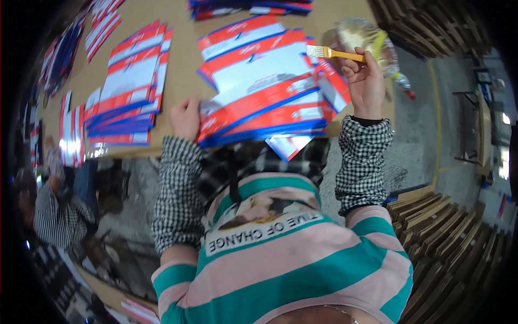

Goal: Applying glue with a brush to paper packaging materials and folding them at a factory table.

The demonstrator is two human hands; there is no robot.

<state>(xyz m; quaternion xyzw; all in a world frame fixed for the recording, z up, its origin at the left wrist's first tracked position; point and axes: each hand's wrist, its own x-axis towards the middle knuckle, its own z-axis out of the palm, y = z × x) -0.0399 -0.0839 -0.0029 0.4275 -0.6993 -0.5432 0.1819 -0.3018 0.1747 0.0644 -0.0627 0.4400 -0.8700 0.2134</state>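
In my right hand (367, 86) is a flat brush (345, 55) with an orange-yellow handle and pale bristles. I hold it by the end of the handle, its bristles pointing left above the far right of a pile. The pile is made of red, white and blue printed card sheets (264, 67), fanned out in overlapping layers before me. My left hand (186, 117) is closed at the pile's near left edge, with its fingertips partly hidden. One sheet's corner (290, 147) juts over the table's near edge.
A plastic-lined container of pale paste (356, 35) stands at the table's far right. More printed stacks (129, 81) lie to the left, with another (251, 6) at the far edge. Stacked brown cardboard (442, 243) fills the lower right. Another person (62, 216) sits at the left.
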